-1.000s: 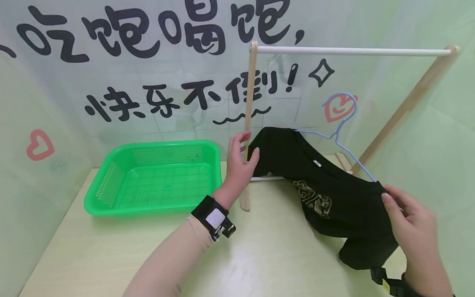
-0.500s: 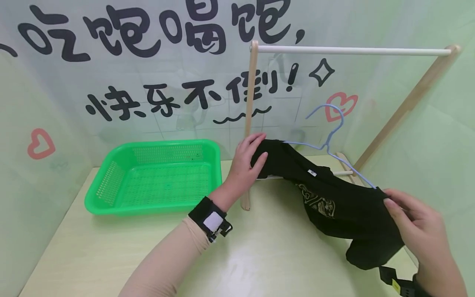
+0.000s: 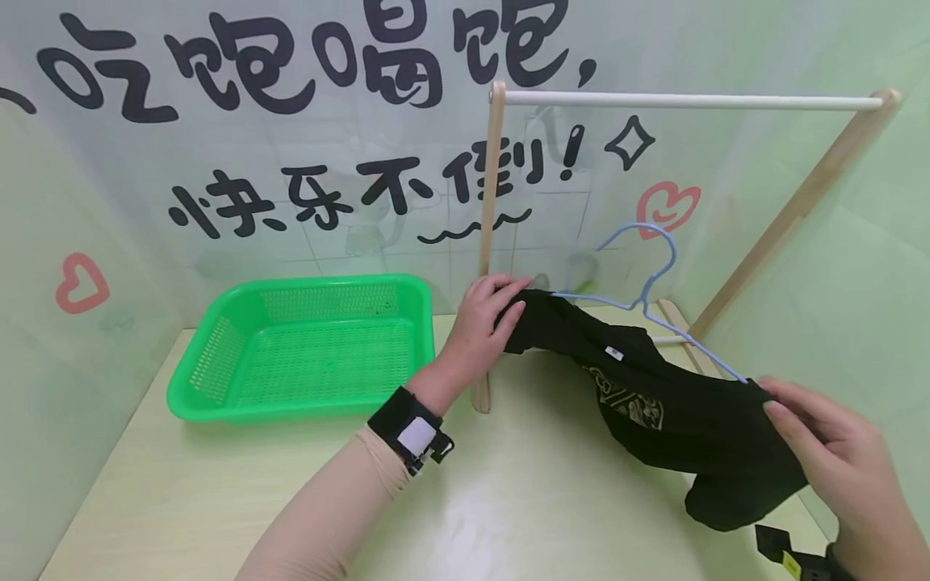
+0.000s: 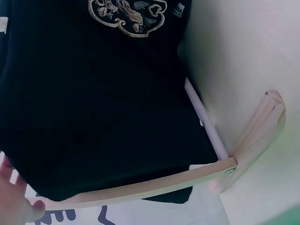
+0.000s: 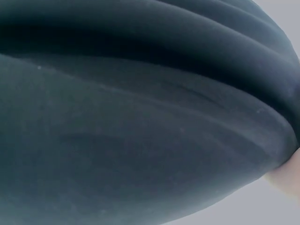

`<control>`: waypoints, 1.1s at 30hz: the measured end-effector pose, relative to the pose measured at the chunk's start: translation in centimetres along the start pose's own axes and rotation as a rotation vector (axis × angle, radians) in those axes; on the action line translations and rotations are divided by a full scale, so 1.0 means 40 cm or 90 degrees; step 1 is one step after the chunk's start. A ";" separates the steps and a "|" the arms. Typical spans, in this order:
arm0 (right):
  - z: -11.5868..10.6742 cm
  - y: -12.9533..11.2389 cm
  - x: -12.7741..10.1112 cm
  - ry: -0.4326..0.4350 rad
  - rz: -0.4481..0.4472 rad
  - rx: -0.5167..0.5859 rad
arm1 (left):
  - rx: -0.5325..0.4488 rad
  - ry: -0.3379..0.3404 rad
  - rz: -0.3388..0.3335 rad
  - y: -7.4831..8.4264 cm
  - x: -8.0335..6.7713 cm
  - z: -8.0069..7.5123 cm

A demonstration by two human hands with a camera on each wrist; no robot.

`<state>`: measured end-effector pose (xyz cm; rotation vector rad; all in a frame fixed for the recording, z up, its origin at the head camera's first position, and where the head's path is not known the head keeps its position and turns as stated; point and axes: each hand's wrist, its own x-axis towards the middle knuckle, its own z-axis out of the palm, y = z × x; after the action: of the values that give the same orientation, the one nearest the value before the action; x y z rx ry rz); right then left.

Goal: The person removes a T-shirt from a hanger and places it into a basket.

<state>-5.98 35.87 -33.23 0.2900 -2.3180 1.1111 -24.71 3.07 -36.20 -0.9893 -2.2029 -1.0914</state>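
A black T-shirt with a gold print hangs slanted on a blue clothes hanger, its right end lower. The hanger's hook points up and left, below the rack's top bar. My right hand pinches the right shoulder at the hanger's end. At the other shoulder is my left hand, its fingers extended along the cloth and thumb spread. In the left wrist view the left hand shows at the shirt's edge, beside the wooden post. Dark folded cloth fills most of the right wrist view.
A rack with a white top bar and wooden posts stands behind the shirt. To the left, a green plastic basket sits on the pale tabletop. Behind is a wall sheet with black lettering.
The shirt and hanger have moved down, with the right hand going down and right. My left hand has moved slightly right along the shoulder. The hanger's hook has swung left and lower.
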 end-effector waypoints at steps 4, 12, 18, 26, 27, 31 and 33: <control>-0.004 -0.005 -0.001 -0.009 0.011 -0.005 | -0.018 -0.007 -0.022 0.005 -0.008 0.002; 0.006 0.030 -0.001 0.000 0.022 -0.045 | -0.038 0.000 -0.034 0.005 -0.038 -0.006; 0.026 0.056 0.010 0.022 0.021 -0.109 | -0.043 -0.012 -0.053 0.017 -0.069 -0.013; 0.059 0.059 0.031 0.035 -0.040 -0.136 | -0.037 -0.013 -0.047 0.034 -0.111 -0.035; 0.063 0.060 0.035 0.037 -0.052 -0.138 | -0.038 -0.014 -0.049 0.037 -0.116 -0.040; 0.078 0.065 0.047 0.037 -0.077 -0.152 | -0.031 -0.025 -0.063 0.054 -0.136 -0.060; 0.084 0.068 0.054 0.034 -0.082 -0.161 | -0.023 -0.031 -0.072 0.062 -0.147 -0.071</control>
<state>-10.19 35.08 -35.48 0.3041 -2.3248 0.7453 -18.84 -0.50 -37.44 -0.9260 -2.3105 -1.1725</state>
